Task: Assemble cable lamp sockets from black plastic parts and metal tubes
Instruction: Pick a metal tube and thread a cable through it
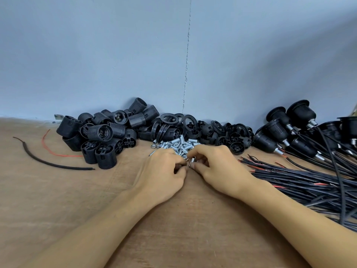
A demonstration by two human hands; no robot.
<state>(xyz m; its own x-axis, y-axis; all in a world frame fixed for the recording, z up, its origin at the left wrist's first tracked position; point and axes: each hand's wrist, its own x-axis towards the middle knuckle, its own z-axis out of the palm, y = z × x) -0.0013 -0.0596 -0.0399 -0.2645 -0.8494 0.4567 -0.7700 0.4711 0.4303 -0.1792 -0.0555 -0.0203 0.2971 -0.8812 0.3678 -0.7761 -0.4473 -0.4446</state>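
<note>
On the wooden table (58,200), near the foot of the blue-grey wall (96,55), both hands meet at the near edge of a pile of small metal tubes (176,143). The right hand (218,168) pinches one metal tube (192,160) between thumb and forefinger, holding it upright just above the tabletop. The left hand (164,172) has its fingers curled inward, with the tips close to that tube; whether they grip anything cannot be told. Behind the tubes lie black rings (170,119). A heap of ribbed black shells (102,132) sits to the left and black caps (233,135) to the right. Far right, finished sockets (278,130) rest on a bundle of black cables (309,183). Far left lie a loose black cable (48,161) and a red wire (58,154).
</note>
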